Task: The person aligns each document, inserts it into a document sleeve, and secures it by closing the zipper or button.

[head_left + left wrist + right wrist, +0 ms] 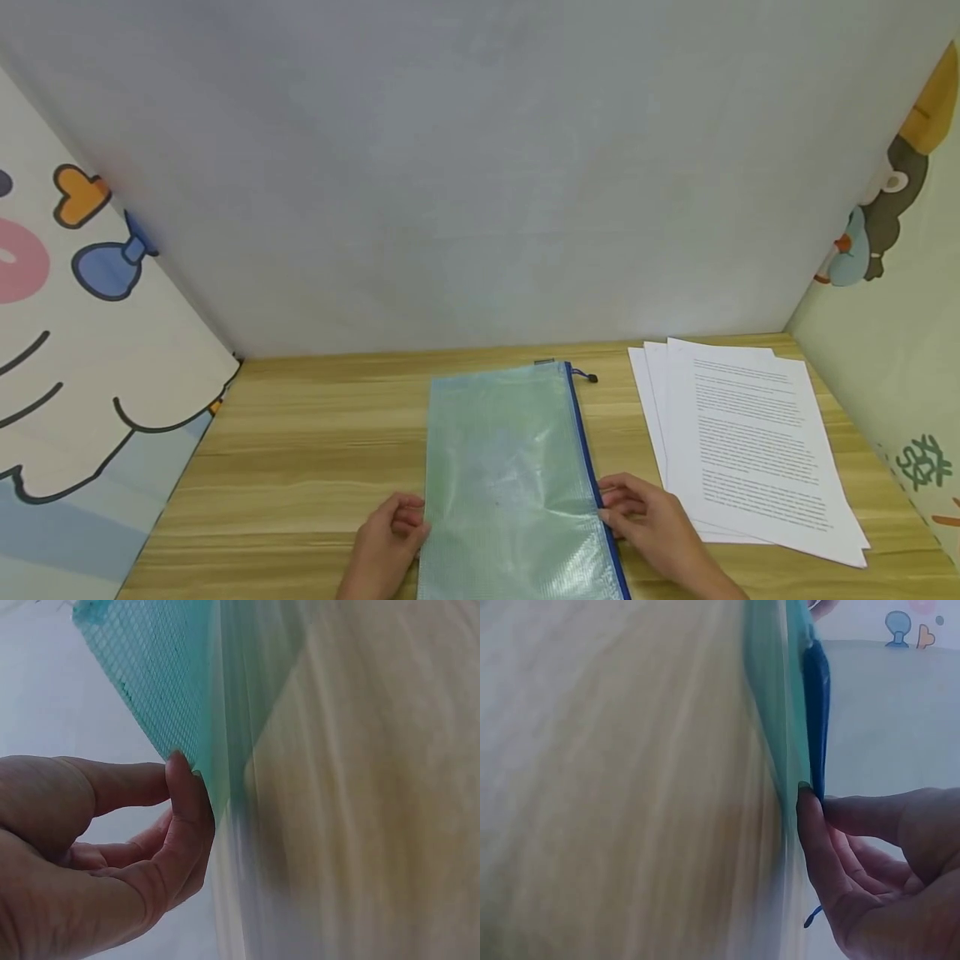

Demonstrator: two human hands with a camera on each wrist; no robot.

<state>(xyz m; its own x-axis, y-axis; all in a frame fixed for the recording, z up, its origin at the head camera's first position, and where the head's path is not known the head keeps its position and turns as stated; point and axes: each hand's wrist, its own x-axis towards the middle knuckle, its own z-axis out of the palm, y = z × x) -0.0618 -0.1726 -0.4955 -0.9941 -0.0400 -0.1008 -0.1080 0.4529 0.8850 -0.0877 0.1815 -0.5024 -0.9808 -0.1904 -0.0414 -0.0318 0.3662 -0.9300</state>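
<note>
A translucent green mesh zipper pouch (502,467) lies lengthwise in front of me, its blue zipper (583,442) running down the right side. At the zipper's far end a blue cord with a dark tip (592,378) sticks out. My left hand (386,537) pinches the pouch's left edge between thumb and fingers; the left wrist view shows the mesh edge (154,682) caught at the fingertips. On the other side my right hand (652,525) pinches the zipper edge, and the right wrist view shows the blue zipper strip (817,720) between thumb and forefinger.
Several sheets of printed paper (757,450) lie overlapping on the wooden table (300,467), to the right of the pouch. A pale wall (480,183) rises behind the table. Panels with cartoon drawings (112,350) stand at both sides.
</note>
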